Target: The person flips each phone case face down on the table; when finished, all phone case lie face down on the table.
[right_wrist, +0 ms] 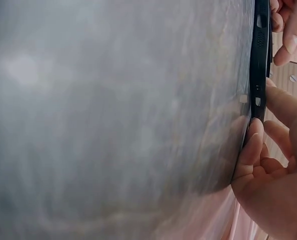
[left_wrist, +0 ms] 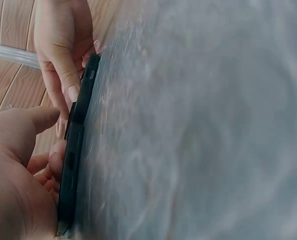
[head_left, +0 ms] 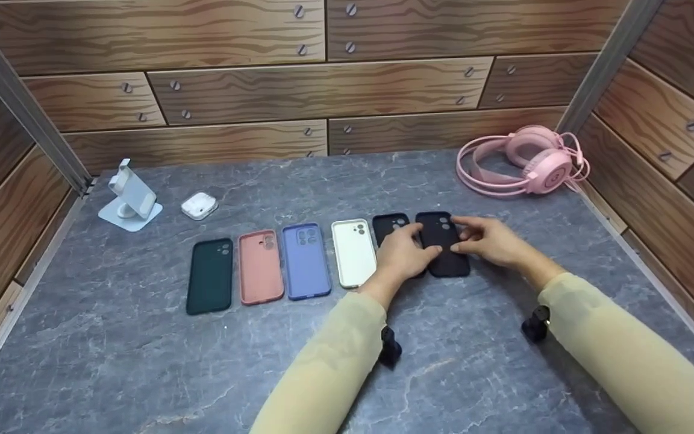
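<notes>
Several phone cases lie in a row on the grey stone-look table (head_left: 142,361): dark green (head_left: 209,275), salmon pink (head_left: 260,266), blue (head_left: 306,260), white (head_left: 353,252), then two black ones. My left hand (head_left: 422,241) covers most of the inner black case (head_left: 389,223). The outer black case (head_left: 446,256) lies flat between both hands. Left fingers curl at its left edge, and my right hand (head_left: 458,235) grips its right edge with thumb and fingers. The left wrist view shows the case's side edge (left_wrist: 76,145) between my left hand (left_wrist: 56,140) and right hand (left_wrist: 68,75). In the right wrist view the same edge (right_wrist: 261,55) is held by the right hand (right_wrist: 263,120).
Pink headphones (head_left: 528,160) rest at the back right corner. A pale blue phone stand (head_left: 130,196) and a white earbud case (head_left: 199,205) sit at the back left. Wood-panel walls (head_left: 323,90) enclose the table on three sides.
</notes>
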Motion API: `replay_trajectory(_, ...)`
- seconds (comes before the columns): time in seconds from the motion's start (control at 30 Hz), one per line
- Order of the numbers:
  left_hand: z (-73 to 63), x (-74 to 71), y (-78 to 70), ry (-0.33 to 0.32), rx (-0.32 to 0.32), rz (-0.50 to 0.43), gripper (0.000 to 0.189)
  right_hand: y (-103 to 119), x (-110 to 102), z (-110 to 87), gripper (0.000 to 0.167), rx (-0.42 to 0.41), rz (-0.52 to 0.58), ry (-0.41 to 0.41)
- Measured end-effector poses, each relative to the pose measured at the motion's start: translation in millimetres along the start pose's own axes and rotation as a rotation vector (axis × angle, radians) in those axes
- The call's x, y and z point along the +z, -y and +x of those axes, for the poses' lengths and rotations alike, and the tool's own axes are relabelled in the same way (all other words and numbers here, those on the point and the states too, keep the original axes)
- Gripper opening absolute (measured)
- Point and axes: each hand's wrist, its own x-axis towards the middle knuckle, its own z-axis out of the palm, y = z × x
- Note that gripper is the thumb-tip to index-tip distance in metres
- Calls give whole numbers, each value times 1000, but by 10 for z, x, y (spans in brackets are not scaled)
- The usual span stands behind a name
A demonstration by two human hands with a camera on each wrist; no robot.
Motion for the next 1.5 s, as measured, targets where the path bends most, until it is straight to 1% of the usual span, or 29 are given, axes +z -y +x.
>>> replay_trajectory(0.13, 4, 8, -17, -15, -12, 34, 59, 5, -7, 18, 71, 7, 6, 5)
replay_trajectory(0.27, 6, 13, -26, -7, -29, 60, 59, 6, -7, 20, 72, 18, -17, 8)
replay_trajectory(0.47, 9, 15, -30, 1, -50, 55, 59, -4, -16, 34, 71, 13, -45, 10)
replay_trajectory(0.6, 6, 47, -21, 16, -58, 45, 59, -42, -26, 28, 71, 28, -56, 16)
replay_trajectory(0.83, 8, 8, -23, -6, -54, 58, 59, -12, -40, 68, 71, 20, -58, 24)
replay_trajectory(1.03, 0, 11, -23, 3, -44, 65, 57, -20, -42, 68, 72, 16, -25, 33)
replay_trajectory(1.17, -6, 25, -28, 4, -56, 56, 57, -32, -38, 59, 72, 10, -15, 37)
replay_trajectory(1.27, -1, 24, -29, 2, -60, 61, 56, -30, -36, 64, 72, 5, -20, 36)
replay_trajectory(1.5, 9, 17, -33, -8, -47, 63, 56, -6, -56, 59, 72, -7, -39, 34)
